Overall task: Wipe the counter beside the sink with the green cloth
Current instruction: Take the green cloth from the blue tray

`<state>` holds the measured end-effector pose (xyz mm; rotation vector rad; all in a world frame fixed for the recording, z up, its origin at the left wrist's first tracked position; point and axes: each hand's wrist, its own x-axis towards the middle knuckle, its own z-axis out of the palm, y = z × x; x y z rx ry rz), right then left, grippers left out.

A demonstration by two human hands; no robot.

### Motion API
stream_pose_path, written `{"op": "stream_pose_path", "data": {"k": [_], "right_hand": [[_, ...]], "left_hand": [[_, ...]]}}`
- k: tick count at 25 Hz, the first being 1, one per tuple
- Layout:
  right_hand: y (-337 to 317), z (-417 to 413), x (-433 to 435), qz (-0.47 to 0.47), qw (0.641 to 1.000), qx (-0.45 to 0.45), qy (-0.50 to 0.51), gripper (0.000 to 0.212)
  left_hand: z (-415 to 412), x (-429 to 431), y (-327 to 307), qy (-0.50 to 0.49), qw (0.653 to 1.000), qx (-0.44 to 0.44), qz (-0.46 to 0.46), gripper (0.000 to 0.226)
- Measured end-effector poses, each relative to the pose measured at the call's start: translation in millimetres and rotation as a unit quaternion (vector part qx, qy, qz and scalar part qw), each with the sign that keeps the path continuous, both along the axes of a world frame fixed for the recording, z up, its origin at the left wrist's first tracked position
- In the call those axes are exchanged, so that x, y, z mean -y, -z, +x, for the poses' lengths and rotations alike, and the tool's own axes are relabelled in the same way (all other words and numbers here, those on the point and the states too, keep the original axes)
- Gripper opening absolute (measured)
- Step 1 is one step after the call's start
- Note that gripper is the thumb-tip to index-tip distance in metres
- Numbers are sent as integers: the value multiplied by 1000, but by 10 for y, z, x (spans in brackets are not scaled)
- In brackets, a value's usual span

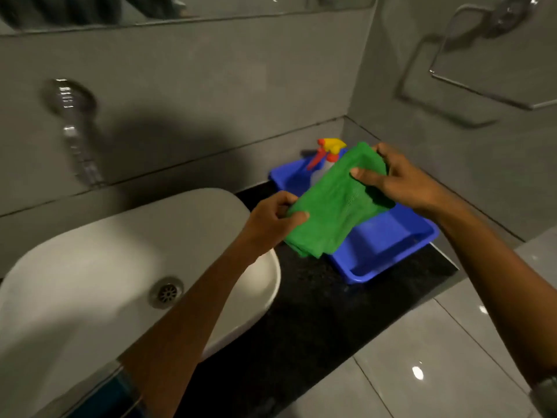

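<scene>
Holding the green cloth [331, 203] stretched above a blue tray [391, 245], left hand [271, 218] pinching its near corner, right hand [401, 182] gripping the far edge, black counter [316, 312] beside white sink [90, 267]

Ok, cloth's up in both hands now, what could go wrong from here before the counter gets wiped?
1. The green cloth hangs right in front of the spray bottle; swinging it down could tip the bottle over in the blue tray.
2. The tray covers much of the black counter, so the area beneath may go unwiped.
3. Left hand and right hand pinch only edges; a loose fold might drag into the sink.
</scene>
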<state>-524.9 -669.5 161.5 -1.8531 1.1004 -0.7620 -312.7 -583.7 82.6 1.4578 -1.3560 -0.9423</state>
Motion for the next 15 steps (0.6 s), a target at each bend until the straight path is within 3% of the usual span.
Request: {"op": "stream_pose_path", "data": {"k": [2,8,11,13,15], "right_hand": [[-14,528,-317,-16,999,3,-32,18],[128,2726,-1816,62,984,62,-153,45],[389,3758,-2679,-22,982,11,-185,44],[691,4345,-3164,-64,972,-42,-221,41],[1027,4789,-3500,-88,953,-144,-252,46]], "left_hand": [[546,-539,-174,-63,997,-40,-22,18],[2257,-2801,-161,-246,969,-10,10,28],[2895,-3865,201,-344,938,-13,29,27],[3168,-4352,601,-392,915,-25,88,27],[3270,-4614,955,-398,904,-40,151,35]]}}
